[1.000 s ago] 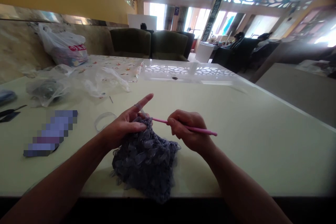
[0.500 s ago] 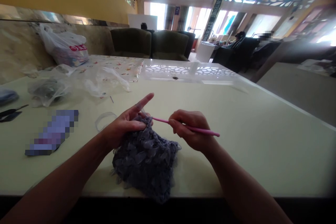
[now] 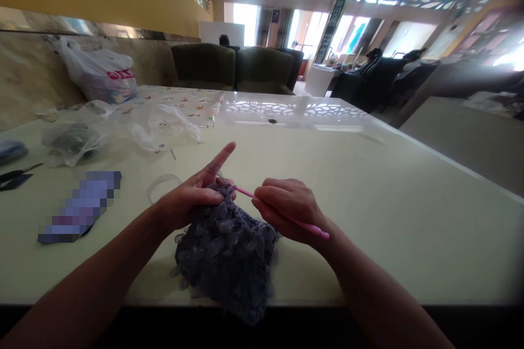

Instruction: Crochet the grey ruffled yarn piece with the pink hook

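Note:
My left hand (image 3: 196, 193) pinches the top edge of a grey-blue crochet piece (image 3: 229, 251) covered in petal-like tufts, its index finger stretched out. Pale ribbon yarn (image 3: 161, 182) loops on the table beside that wrist and runs up by the fingers. In my right hand (image 3: 289, 207) is a pink crochet hook (image 3: 245, 191), gripped from above. The hook's tip meets the upper edge of the crochet piece by my left fingertips, though the exact stitch is too small to make out. The lower end of the piece hangs over the table's near edge.
On the left lie scissors (image 3: 16, 176), a blurred-out bluish object (image 3: 82, 207) and a clear bag with dark contents (image 3: 76, 139). Behind them stand a full white plastic bag (image 3: 100, 71) and a crumpled one (image 3: 164, 125). Armchairs (image 3: 204, 65) line the far end of the table (image 3: 388, 202).
My right hand has shifted slightly left and tipped the hook, so its handle end sits lower. The tip has moved further in by my left fingers, which stay nearly in place.

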`<action>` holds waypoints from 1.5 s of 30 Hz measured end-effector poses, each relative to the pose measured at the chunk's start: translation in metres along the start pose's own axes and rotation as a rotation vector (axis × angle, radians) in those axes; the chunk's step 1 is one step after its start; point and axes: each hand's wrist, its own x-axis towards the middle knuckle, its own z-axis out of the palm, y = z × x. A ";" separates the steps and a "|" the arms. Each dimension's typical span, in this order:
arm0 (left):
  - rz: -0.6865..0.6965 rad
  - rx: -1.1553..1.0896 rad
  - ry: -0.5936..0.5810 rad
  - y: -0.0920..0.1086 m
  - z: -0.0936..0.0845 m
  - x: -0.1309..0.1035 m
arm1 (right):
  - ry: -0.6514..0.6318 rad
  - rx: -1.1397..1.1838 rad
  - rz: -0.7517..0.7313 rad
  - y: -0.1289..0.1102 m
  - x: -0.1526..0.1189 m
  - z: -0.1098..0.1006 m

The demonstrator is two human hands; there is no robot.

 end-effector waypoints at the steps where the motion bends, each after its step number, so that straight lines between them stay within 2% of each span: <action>1: 0.000 -0.021 0.009 0.000 -0.001 0.001 | -0.008 -0.015 -0.003 0.000 0.000 -0.002; 4: 0.003 -0.063 0.046 0.001 -0.004 0.003 | -0.020 -0.030 -0.003 0.000 0.001 -0.008; 6: 0.008 -0.060 0.064 0.003 -0.006 0.004 | 0.000 0.031 0.057 -0.001 0.002 -0.011; 8: 0.019 -0.020 0.067 0.004 -0.007 0.005 | 0.015 0.198 0.203 -0.001 0.003 -0.013; 12: 0.042 0.073 0.060 0.001 -0.005 0.005 | -0.001 0.691 0.570 -0.003 0.004 -0.004; 14: 0.042 0.091 0.065 -0.003 -0.001 0.005 | 0.004 0.815 0.625 -0.005 0.003 0.006; 16: 0.037 0.098 0.076 -0.009 0.004 0.005 | 0.081 0.717 0.544 -0.008 0.002 0.015; 19: 0.018 0.145 0.101 -0.015 0.015 0.004 | 0.216 0.257 0.249 -0.009 0.000 0.021; 21: 0.039 0.242 0.140 -0.017 0.021 0.003 | 0.221 -0.040 0.084 -0.006 0.000 0.020; 23: 0.103 0.394 0.214 -0.017 0.026 0.003 | 0.185 -0.194 0.047 -0.005 0.001 0.016; 27: 0.289 0.785 0.399 -0.016 0.034 0.002 | 0.100 -0.155 0.125 -0.016 0.007 0.011; 30: 0.432 1.024 0.492 -0.016 0.038 -0.001 | 0.170 -0.121 0.129 -0.027 0.010 0.017; 32: 0.471 1.058 0.484 -0.016 0.039 -0.004 | 0.247 -0.110 0.155 -0.028 0.008 0.023; 36: 0.373 0.795 0.331 -0.016 0.029 -0.006 | 0.382 -0.079 0.248 -0.018 -0.001 0.032; 38: 0.328 0.734 0.313 -0.016 0.021 -0.002 | 0.421 -0.082 0.255 -0.013 -0.006 0.033; 43: 0.275 1.095 0.454 -0.012 0.003 0.010 | 0.453 -0.042 0.284 -0.009 -0.010 0.028; 45: 0.256 0.995 0.439 -0.010 0.002 0.011 | 0.451 0.010 0.314 -0.008 -0.009 0.026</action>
